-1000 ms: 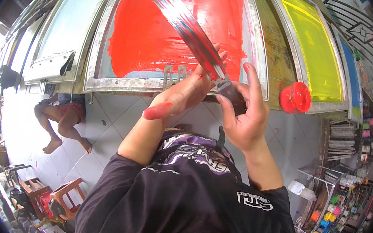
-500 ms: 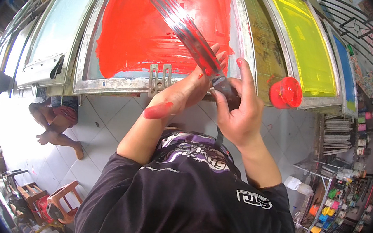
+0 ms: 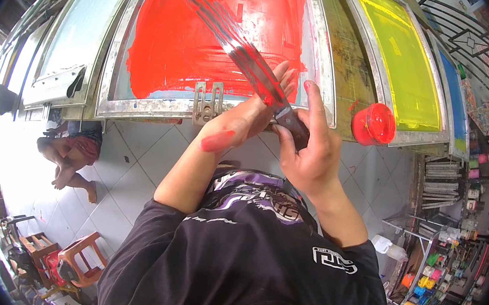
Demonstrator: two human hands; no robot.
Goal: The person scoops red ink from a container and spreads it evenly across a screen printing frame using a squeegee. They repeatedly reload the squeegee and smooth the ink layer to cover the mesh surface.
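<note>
A long metal ink spatula [image 3: 234,50], streaked with red ink, slants up and left over a red-inked printing screen [image 3: 170,67]. My right hand [image 3: 316,151] is closed round its dark handle, index finger stretched out with red on the tip. Beneath the lower part of the blade lies my left hand [image 3: 246,120], fingers extended and partly hidden by it; whether they touch the blade I cannot tell. A red smear [image 3: 217,141] marks my left wrist. To the right stands a tub of red ink [image 3: 374,124].
Other framed screens flank the red one: a pale one [image 3: 82,22] at left, a yellow one [image 3: 397,61] and a blue one [image 3: 454,94] at right. A slotted metal bracket [image 3: 208,104] sits on the near frame edge. Another person's legs [image 3: 71,158] show below left.
My right hand and the spatula handle have shifted slightly down. The left hand has turned a little beneath the blade. The other person's legs have moved.
</note>
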